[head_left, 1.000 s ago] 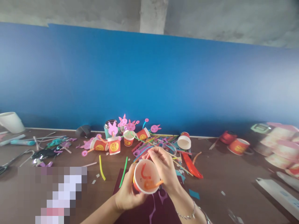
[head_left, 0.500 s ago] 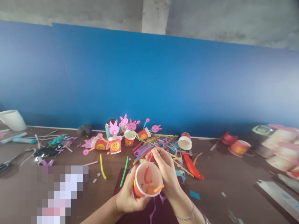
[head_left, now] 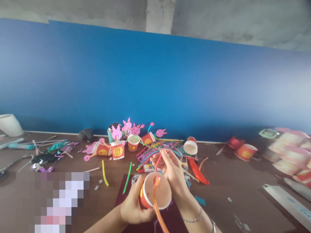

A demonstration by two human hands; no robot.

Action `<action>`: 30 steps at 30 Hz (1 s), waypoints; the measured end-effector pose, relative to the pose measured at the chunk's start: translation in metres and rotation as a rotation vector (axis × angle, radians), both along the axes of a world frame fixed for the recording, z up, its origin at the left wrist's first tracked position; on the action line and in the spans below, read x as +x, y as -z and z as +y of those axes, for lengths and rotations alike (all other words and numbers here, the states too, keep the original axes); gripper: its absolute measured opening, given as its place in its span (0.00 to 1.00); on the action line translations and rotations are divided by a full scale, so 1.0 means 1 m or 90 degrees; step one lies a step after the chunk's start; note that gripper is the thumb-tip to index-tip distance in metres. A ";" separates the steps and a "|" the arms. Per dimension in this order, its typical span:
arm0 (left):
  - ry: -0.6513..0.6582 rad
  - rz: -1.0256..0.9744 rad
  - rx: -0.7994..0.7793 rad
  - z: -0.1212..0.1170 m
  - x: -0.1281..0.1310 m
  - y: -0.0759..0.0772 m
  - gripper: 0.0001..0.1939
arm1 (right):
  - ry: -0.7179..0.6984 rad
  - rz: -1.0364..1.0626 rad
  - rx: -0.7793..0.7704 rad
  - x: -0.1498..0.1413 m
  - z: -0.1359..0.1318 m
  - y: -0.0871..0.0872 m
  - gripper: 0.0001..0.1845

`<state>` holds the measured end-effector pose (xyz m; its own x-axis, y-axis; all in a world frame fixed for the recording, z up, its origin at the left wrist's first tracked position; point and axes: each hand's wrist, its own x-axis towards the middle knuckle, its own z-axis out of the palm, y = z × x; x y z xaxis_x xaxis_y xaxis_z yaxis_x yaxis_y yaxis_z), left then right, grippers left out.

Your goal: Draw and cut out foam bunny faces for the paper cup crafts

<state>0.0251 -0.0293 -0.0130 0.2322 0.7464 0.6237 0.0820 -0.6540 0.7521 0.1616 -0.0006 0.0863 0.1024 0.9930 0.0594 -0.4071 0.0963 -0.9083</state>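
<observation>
Cup (head_left: 165,191) front and centre in the head view, the only view I have on my screen, tilted so its mouth looks up at me over the dark mat (head_left: 119,194). My left hand (head_left: 136,205) is wrapped around the outside of it, fingers closed on the wall, a firm hold. My right hand (head_left: 173,168) is just beyond the rim, thumb and fingers pinched on a slim red strip (head_left: 158,161) that runs down to the cup's far side. An orange strip (head_left: 157,213) starts near the far inner wall, crosses the mouth and hangs out over the near rim. A red-orange bit shows at its inner end; whether the red strip passes through the wall there, I cannot tell. So the step in hand, as I judge it, is working strips into the cup's wall. The next move calls, I'd say, for a steady left hold and a gentle, straight pull or push on the right, with nothing bent or torn. Just past the knuckles lies a heap of coloured strips (head_left: 152,155); off to the left a green strip (head_left: 127,178) and a yellow strip (head_left: 105,174), and behind them an upright red cup (head_left: 118,152) bearing a pink paper face (head_left: 117,132).
</observation>
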 end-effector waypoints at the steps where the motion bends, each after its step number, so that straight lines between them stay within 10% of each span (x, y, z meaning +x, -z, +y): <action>1: 0.029 -0.008 0.004 0.001 -0.001 -0.004 0.36 | -0.011 0.008 -0.004 0.001 0.001 0.001 0.17; 9: 0.050 -0.013 0.007 0.006 -0.003 -0.015 0.32 | -0.084 -0.085 -0.045 0.006 0.002 -0.001 0.20; 15: -0.186 -0.053 -0.002 0.014 -0.004 -0.004 0.31 | 0.023 -0.242 0.061 0.028 0.002 -0.019 0.19; 21: -0.298 0.003 0.090 0.023 -0.008 -0.005 0.30 | -0.290 -0.539 -0.025 0.058 -0.009 -0.029 0.16; 30: -0.324 0.036 0.163 0.024 -0.013 -0.012 0.30 | -0.392 -0.620 -0.027 0.068 -0.014 -0.022 0.05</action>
<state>0.0125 -0.0055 -0.0009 -0.0790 0.5991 0.7967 0.4701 -0.6824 0.5598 0.2295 -0.0151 0.1088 -0.4720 0.8614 -0.1874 0.5008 0.0870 -0.8612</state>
